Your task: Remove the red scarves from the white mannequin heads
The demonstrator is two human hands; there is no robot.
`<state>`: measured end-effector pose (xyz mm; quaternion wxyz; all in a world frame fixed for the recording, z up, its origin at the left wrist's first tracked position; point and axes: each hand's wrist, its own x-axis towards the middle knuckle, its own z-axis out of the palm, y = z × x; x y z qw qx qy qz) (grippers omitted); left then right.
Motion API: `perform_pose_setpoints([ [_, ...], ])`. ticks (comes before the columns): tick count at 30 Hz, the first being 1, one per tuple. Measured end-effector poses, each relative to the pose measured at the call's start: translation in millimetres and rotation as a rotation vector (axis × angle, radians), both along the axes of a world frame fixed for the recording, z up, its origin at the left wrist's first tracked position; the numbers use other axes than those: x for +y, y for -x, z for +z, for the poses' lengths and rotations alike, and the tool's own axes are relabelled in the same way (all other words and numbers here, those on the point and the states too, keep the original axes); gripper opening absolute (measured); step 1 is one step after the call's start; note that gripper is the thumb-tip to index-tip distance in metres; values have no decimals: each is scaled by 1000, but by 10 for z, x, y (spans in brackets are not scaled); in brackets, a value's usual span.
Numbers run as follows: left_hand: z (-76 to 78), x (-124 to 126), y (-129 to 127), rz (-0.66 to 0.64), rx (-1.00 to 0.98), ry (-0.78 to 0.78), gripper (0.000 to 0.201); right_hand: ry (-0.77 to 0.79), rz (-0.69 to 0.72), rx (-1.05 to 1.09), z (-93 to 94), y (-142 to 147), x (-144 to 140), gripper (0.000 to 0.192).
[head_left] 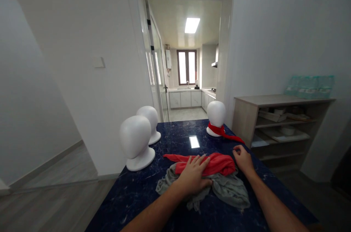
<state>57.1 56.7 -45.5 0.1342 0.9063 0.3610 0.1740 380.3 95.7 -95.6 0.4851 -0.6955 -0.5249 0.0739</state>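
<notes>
My left hand [194, 176] lies spread on a red scarf [218, 164], its palm and thumb over the grey scarf [231, 190] beneath. Both scarves are crumpled in a heap on the dark blue marbled table [178, 135]. Just right of the heap is my right hand [243, 158], its fingers curled in and no cloth visible in them. Farther back on the right stands a white mannequin head [216, 113] with a darker red scarf [218, 129] around its neck; one end trails right along the tabletop.
Two bare white mannequin heads stand at the table's left, a nearer head [135, 139] and a farther head [149, 117]. Beyond the right edge is a wooden shelf unit [279, 99] with bottled water [309, 86] on top. A doorway behind opens into a kitchen.
</notes>
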Motion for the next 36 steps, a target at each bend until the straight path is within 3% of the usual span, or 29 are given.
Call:
perform_pose_setpoints([
  [4,88,90,493,90,35,34,123,-17,-41,29,4,37,-25,31],
  [6,44,134,691,129,33,24,122,-64,-74,46,51,68,-3,36],
  [8,-32,149,781,154,9,-20,107,-160,-91,33,174,107,70,46],
  [11,-102,128,736,186,-24,-113,82,-323,-103,-56,521,182,299,67],
  [14,-75,122,659,214,-64,-162,57,-385,-125,-194,984,256,656,85],
  [18,-57,201,704,315,-178,-244,45,-289,-150,-358,1538,290,1200,98],
  [22,-118,271,769,332,-169,-192,46,-120,-173,-425,1855,315,1665,107],
  [25,-104,248,768,318,-158,-131,50,32,-148,-381,1923,384,1886,112],
  [28,-36,197,763,317,-178,-99,50,130,-155,-332,1872,472,1972,117],
  [36,37,177,797,424,-335,-153,38,-25,-257,-415,1696,610,1880,103],
])
